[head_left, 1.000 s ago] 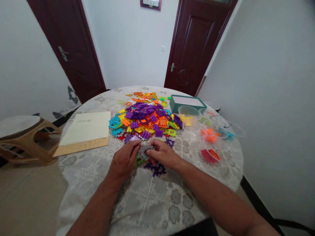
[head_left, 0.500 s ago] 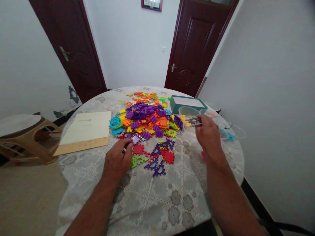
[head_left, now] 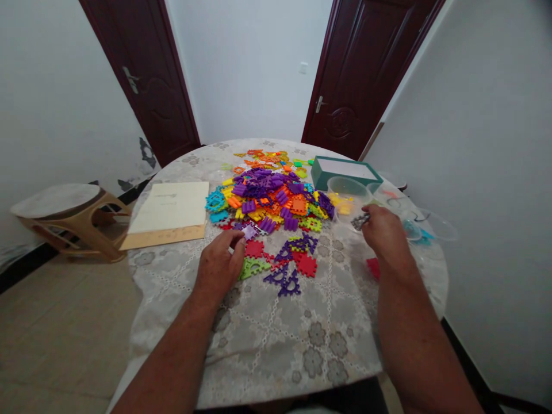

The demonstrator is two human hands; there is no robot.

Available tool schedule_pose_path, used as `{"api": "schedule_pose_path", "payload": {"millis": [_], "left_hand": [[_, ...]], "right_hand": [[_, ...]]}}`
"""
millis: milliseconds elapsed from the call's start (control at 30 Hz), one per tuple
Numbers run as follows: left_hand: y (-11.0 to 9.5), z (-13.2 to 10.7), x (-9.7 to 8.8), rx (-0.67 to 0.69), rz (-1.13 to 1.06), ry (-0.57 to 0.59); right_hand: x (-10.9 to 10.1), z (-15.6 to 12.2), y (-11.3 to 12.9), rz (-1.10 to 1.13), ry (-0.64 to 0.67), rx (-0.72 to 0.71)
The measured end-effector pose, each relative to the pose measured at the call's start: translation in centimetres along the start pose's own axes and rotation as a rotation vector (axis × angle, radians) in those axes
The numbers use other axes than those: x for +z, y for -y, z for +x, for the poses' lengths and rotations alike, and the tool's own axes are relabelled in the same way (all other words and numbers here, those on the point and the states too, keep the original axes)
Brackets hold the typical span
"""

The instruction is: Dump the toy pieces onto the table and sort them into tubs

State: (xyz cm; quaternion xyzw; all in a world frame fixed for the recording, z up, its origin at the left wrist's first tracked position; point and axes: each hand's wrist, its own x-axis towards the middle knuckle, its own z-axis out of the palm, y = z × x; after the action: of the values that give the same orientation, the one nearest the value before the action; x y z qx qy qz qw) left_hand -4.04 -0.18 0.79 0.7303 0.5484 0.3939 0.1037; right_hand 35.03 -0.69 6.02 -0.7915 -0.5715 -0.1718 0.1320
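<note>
A heap of colourful plastic interlocking pieces (head_left: pixel 267 198) lies in the middle of the round table (head_left: pixel 276 345). My left hand (head_left: pixel 219 265) rests on the cloth with its fingers curled beside a red piece (head_left: pixel 254 248) and a green piece (head_left: pixel 252 267). My right hand (head_left: pixel 385 233) is closed on a grey piece (head_left: pixel 360 219) and holds it by the clear plastic bowls (head_left: pixel 347 195) at the right. Purple triangle pieces (head_left: pixel 284 279) lie between my hands.
A teal box (head_left: pixel 345 171) stands behind the bowls. A cream sheet on a cardboard sheet (head_left: pixel 170 210) lies on the table's left. A wooden stool (head_left: pixel 64 215) stands on the floor to the left. Two dark doors are in the far wall.
A second ago both hands held the grey piece together near the table's middle. My right hand carried it right to the bowls. My left hand stayed by the red and green pieces.
</note>
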Motion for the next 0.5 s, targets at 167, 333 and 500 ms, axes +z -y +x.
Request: {"api": "schedule_pose_path", "payload": {"millis": [167,333,500], "left_hand": [[0.12,0.04,0.06,-0.003,0.008,0.028],[0.07,0.06,0.15,-0.001,0.018,0.029],[0.05,0.08,0.07,-0.011,0.028,0.042]], "right_hand": [[0.22,-0.06,-0.02,0.005,0.034,0.009],[0.34,0.31,0.08,0.018,0.017,-0.021],[0.29,-0.16,0.29,0.041,0.041,-0.033]]}}
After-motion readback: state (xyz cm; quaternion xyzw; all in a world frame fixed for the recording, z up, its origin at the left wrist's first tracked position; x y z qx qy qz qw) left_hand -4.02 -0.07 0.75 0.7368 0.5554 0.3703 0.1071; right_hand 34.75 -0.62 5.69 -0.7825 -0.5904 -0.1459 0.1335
